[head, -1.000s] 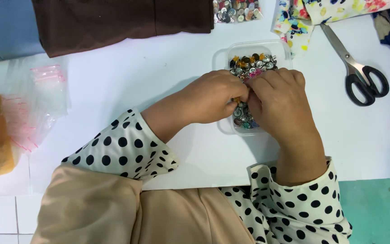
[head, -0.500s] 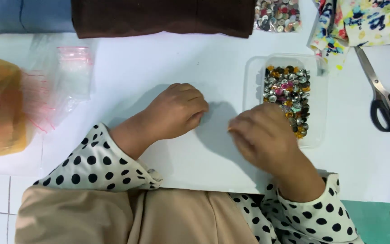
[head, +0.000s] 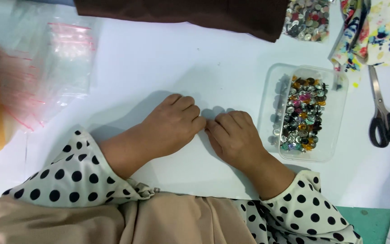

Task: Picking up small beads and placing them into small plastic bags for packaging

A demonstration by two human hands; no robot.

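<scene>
Both hands have come away from the clear plastic tub of small metal buttons since the earlier pictures, and now meet on the white bench just left of that tub.

From the head camera, our left hand lies knuckles up, fingers curled under, its fingertips touching those of our right hand. Each grip is closed into a loose fist; whether a button is pinched between the fingertips we cannot tell, since the fingers hide whatever is there. The right hand sits just beside the tub's left wall, not touching it.

Beyond the tub, at the top edge, lies a second heap of buttons, next to a dark brown cloth. Right of the tub lie scissors with black handles, and above them a flowered fabric. Well to the left of the tub lies a stack of clear zip bags with red strips.

As for progress, we judge it early: the tub is heaped full, and no buttons show in the bags.
</scene>
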